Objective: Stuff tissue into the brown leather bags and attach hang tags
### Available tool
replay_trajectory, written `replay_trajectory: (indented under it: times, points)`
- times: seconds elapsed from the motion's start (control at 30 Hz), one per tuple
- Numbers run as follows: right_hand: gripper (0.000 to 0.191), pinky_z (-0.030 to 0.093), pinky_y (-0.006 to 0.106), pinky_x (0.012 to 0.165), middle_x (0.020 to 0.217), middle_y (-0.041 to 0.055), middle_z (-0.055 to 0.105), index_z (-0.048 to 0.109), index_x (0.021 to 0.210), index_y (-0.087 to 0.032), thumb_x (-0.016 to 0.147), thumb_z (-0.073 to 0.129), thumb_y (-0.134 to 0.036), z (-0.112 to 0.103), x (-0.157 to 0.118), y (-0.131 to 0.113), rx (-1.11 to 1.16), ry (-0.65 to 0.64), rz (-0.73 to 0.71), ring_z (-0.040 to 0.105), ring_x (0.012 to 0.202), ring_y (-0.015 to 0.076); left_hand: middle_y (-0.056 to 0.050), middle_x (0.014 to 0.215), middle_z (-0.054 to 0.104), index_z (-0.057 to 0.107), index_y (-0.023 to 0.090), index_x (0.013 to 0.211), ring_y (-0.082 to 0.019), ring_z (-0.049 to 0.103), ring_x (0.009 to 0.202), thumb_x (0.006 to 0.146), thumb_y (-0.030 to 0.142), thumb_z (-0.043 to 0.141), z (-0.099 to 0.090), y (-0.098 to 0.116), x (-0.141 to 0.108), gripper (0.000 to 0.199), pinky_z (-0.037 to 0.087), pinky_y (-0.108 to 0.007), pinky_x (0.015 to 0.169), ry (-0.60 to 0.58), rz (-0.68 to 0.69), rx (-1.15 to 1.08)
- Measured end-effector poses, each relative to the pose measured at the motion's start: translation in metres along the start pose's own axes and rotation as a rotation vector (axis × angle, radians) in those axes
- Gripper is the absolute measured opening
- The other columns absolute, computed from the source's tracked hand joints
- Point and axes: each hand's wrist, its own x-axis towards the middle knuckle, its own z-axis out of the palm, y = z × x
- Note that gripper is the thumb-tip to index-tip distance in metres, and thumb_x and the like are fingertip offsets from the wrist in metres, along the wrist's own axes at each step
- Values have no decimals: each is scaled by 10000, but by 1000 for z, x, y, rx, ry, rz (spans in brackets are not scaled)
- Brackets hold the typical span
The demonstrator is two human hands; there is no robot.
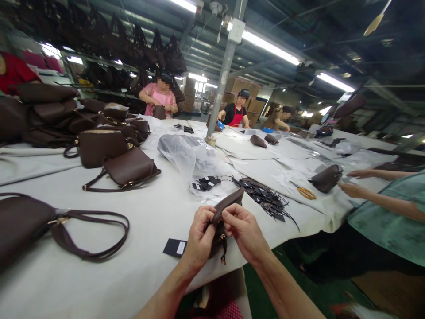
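Several dark brown, leather-like bags (49,110) lie heaped at the far left of the white-covered table (149,212); nearer, at the left edge, is one large brown bag with a looped strap (20,226). To its right lie two boxy brown bags (129,166) with straps.

Next comes a flat black tag with a white label (174,247), just beside the left hand (201,230); I cannot tell if it is tied to anything. If that wrist moves outward, it could probably push the tag away.

The left thumb and fingers grip the upper part of a small dark brown bag (229,200), which is between both hands near the table's front edge. The right hand (244,223) pinches its edge with thumb and forefinger. Should both grips loosen, the bag may slip toward the lap, and hard pinching could crease it.

Farther right is a loose pile of black tags (262,195), whose thin cords may tangle if pulled carelessly, then yellow-handled scissors (306,193) and a co-worker's hands (355,181)
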Motion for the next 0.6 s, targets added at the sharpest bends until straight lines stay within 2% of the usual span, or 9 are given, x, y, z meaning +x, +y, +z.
replay_trajectory:
  times: [0.1, 0.2, 0.27, 0.33, 0.43, 0.53, 0.6]
  points:
    - [335, 336, 151, 374, 513, -69, 514, 624, 712, -160, 630, 836, -406, 1, -2, 3, 69, -59, 59, 389, 412, 38, -84, 1133, 541, 545, 193, 942, -232, 516, 1109, 899, 185, 447, -9, 1, -6, 107, 390, -388, 988, -82, -3, -25]
    - [332, 324, 147, 354, 509, -73, 524, 647, 781, -155, 637, 834, -388, -3, 0, 1, 28, -103, 37, 375, 381, 31, -107, 1373, 466, 506, 219, 1228, -270, 425, 1273, 881, 167, 500, -11, -2, -13, 351, 319, -446, 1077, -228, 43, 73]
    - [324, 310, 144, 345, 538, -64, 561, 646, 799, -154, 644, 830, -372, -7, 2, 0, 8, -129, 20, 376, 371, 25, -105, 1457, 406, 412, 251, 1362, -294, 355, 1342, 829, 135, 579, -8, -7, -17, 571, 263, -487, 1116, -216, 77, 165]
    - [290, 305, 143, 349, 510, -65, 559, 624, 760, -156, 678, 811, -361, -10, 3, 0, -16, -184, 0, 378, 358, 25, -107, 1463, 403, 355, 261, 1405, -305, 319, 1373, 795, 118, 624, -2, -11, -18, 682, 233, -520, 1129, -150, 87, 208]
    - [266, 314, 146, 358, 423, -86, 501, 576, 714, -168, 748, 766, -352, -11, 0, 4, -45, -263, -37, 379, 336, 34, -111, 1400, 466, 371, 238, 1381, -284, 375, 1350, 828, 132, 587, 5, -14, -17, 603, 252, -522, 1130, -104, 81, 174]
    - [290, 300, 144, 337, 393, -105, 466, 538, 717, -184, 761, 756, -370, -7, -6, 7, -2, -280, -33, 354, 306, 34, -112, 1331, 522, 389, 219, 1348, -249, 487, 1261, 861, 120, 510, 6, -11, -18, 511, 338, -475, 1092, -85, 79, 150]
    - [330, 267, 136, 310, 385, -117, 442, 509, 710, -194, 743, 764, -401, -3, -9, 9, 50, -279, -2, 326, 286, 28, -112, 1331, 526, 387, 224, 1343, -245, 505, 1246, 865, 112, 488, 3, -10, -19, 502, 361, -457, 1076, -67, 91, 184]
